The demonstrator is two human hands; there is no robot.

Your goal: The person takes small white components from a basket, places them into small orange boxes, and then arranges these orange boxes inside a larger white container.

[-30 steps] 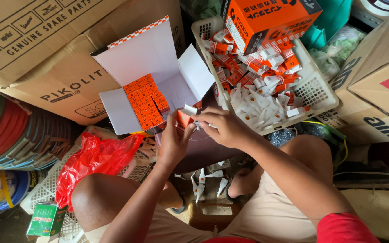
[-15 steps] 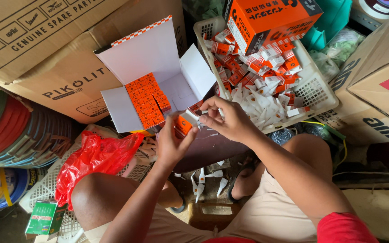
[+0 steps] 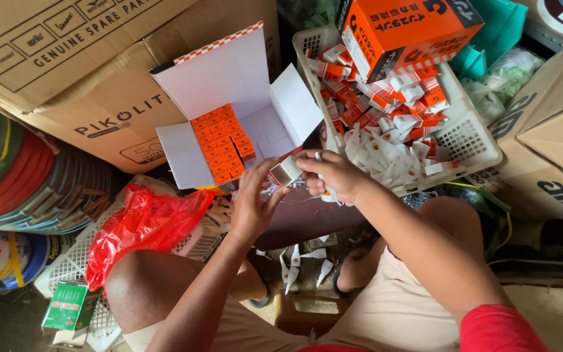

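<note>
Hands [image 3: 294, 186] hold small carton [image 3: 286, 171] level, open end rightward.

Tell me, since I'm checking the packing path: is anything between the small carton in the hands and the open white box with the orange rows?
Nothing visible. The small carton, held by the left hand and right hand, sits just off the open white box with only clear air between.

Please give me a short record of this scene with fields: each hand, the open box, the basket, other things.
left hand: holds small carton
right hand: fingers at the same carton, a white tube in its grip
open white box: rows of orange cartons inside
white basket: loose cartons and white tubes
other: red plastic bag, orange box
</note>
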